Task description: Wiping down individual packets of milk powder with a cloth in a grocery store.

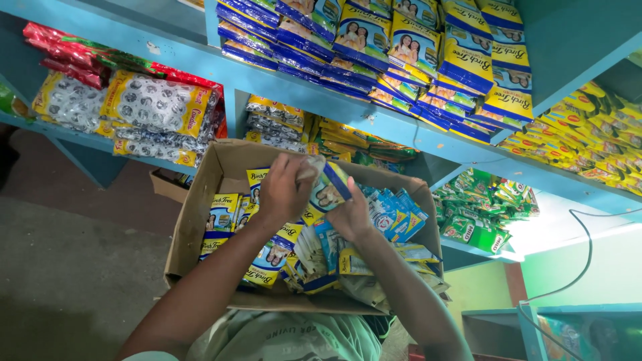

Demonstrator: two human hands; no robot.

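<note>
Blue shelves [401, 127] fill the background, stocked with packets in rows. On the upper shelf, blue and yellow sachets [428, 53] lie stacked in overlapping tiers; to the left sit grey patterned bags [150, 107] with yellow ends, under a layer of red packs [73, 57]. Further right, yellow packets [588, 134] slope down a side shelf, and green packs [481, 207] are heaped on the shelf below them. A thin cable [582, 261] hangs at the right, in front of a pale green wall. Below the shelves a cardboard box [221, 167] stands open, its flaps spread, and holds loose sachets: yellow and blue ones at the left, light blue ones [394, 214] at the right, others jumbled near the front edge. Both hands meet above the middle of the box around one sachet [328, 187], blue and yellow, tilted and lifted clear of the pile. The left hand [284, 190] curls its fingers over the sachet's top and left side, closed on it. The right hand [351, 214] grips it from below and the right, thumb against its face. Both forearms reach in from the bottom edge, above a pale green shirt [294, 337]. Grey floor [73, 267] lies at the left.
</note>
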